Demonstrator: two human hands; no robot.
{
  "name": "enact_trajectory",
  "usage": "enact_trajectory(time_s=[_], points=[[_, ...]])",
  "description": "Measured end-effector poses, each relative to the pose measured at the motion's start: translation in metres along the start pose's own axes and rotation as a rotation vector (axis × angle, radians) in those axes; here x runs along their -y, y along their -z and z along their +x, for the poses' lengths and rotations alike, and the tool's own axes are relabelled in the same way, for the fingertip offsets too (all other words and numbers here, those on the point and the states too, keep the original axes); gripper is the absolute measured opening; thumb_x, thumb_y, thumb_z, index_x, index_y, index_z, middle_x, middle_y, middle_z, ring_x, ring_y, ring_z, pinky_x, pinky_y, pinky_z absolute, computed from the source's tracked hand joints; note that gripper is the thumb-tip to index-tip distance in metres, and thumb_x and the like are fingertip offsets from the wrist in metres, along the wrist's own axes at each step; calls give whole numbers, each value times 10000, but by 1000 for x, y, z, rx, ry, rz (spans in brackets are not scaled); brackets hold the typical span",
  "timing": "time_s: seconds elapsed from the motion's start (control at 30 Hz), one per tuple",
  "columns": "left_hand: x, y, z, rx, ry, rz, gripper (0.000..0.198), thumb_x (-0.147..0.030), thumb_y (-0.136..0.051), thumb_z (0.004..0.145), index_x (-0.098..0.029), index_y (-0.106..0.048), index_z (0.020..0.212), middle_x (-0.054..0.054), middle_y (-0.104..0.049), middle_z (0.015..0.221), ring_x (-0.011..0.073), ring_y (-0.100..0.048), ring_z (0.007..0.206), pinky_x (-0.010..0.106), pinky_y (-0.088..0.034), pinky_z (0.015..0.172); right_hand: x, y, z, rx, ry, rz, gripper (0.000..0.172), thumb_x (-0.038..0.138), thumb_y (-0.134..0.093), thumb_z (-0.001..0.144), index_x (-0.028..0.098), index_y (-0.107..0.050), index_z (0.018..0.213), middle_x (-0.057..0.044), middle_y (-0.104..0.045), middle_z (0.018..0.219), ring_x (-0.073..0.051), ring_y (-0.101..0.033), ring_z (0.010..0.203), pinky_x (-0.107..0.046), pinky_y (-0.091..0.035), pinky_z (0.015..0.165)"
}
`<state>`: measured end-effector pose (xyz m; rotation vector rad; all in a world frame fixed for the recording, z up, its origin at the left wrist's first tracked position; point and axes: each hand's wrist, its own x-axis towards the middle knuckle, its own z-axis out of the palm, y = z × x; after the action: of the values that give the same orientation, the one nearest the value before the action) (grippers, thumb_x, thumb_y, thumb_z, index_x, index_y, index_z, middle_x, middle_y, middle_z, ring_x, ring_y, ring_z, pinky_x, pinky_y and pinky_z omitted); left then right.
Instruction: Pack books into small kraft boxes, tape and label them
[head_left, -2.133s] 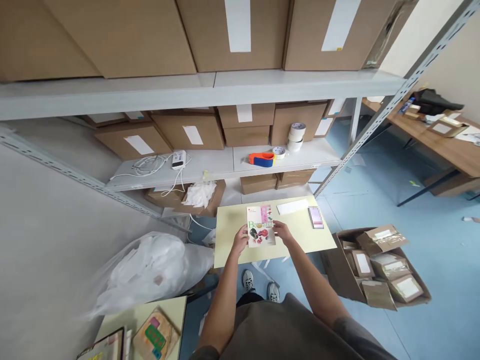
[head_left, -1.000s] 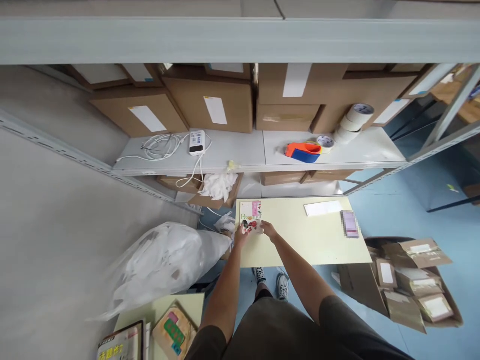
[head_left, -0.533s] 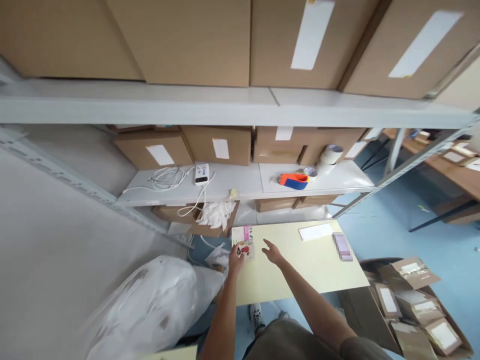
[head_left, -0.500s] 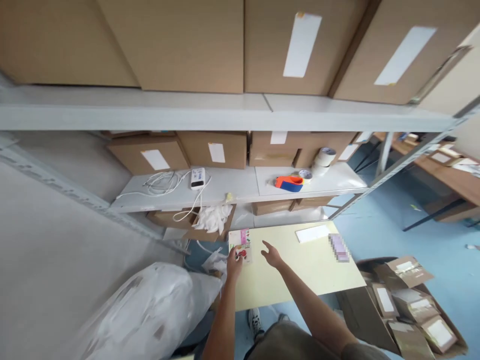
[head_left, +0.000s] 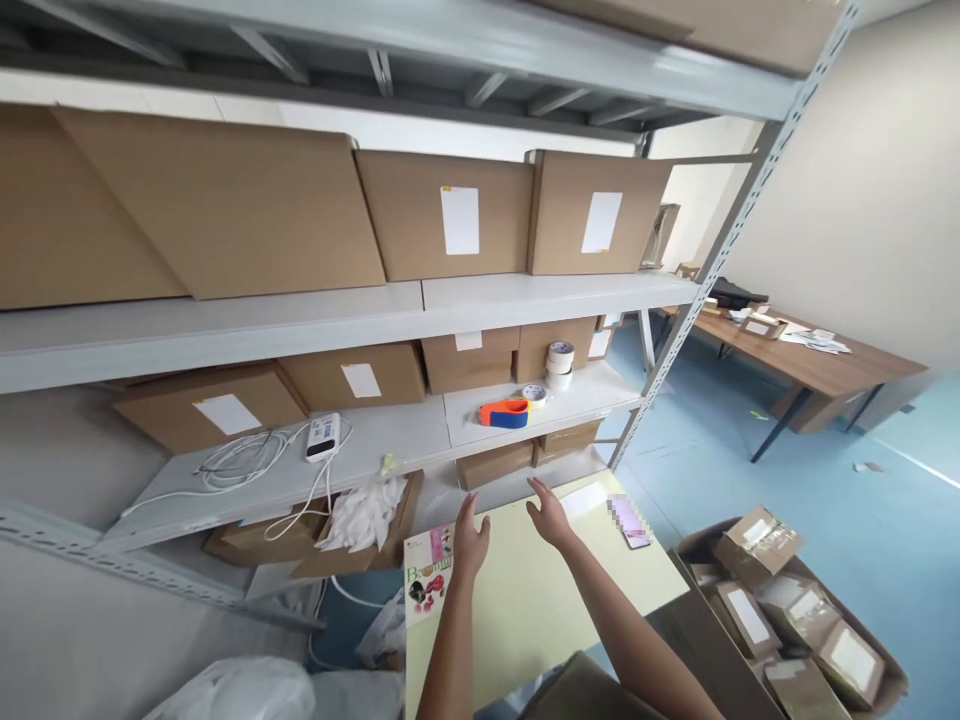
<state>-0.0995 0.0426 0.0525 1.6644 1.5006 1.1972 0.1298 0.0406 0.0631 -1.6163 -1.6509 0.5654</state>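
My left hand is raised over the pale yellow table, its fingers apart and holding nothing. Just left of it a printed booklet with red and green pictures lies at the table's left edge. My right hand hovers open above the back of the table, also without anything in it. Beside it, to the right, is a white sheet, and beyond that a purple item, partly blurred out.
A metal shelf behind the table bears an orange and blue tape dispenser, tape rolls, a power strip and cartons. Small boxes fill a large carton at right. White plastic bags lie lower left.
The view has swung up and to the right. My left hand has left the booklet and moved nearer to my right hand, which stays open.
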Motion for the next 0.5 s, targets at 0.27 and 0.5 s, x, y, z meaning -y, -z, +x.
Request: enact_trajectory(time_s=[0.27, 0.5], points=[[-52, -11, 17, -9, -9, -52, 501, -319, -562, 939, -258, -617, 1433, 121, -580, 1541, 280, -518, 1459, 475, -463, 1177, 23, 43, 115, -4, 147, -81, 653, 160, -538, 889, 203, -543, 1540, -125, -516, 1605, -320, -482, 1456, -490, -387, 1223], [-58, 29, -11, -117, 58, 22, 507, -362, -548, 954, -273, -620, 1448, 111, -560, 1565, 271, -494, 1485, 452, -501, 1152, 57, 51, 205, 65, 231, -254, 593, 201, -593, 909, 162, -568, 1500, -166, -567, 1545, -347, -406, 1442, -466, -347, 1179]])
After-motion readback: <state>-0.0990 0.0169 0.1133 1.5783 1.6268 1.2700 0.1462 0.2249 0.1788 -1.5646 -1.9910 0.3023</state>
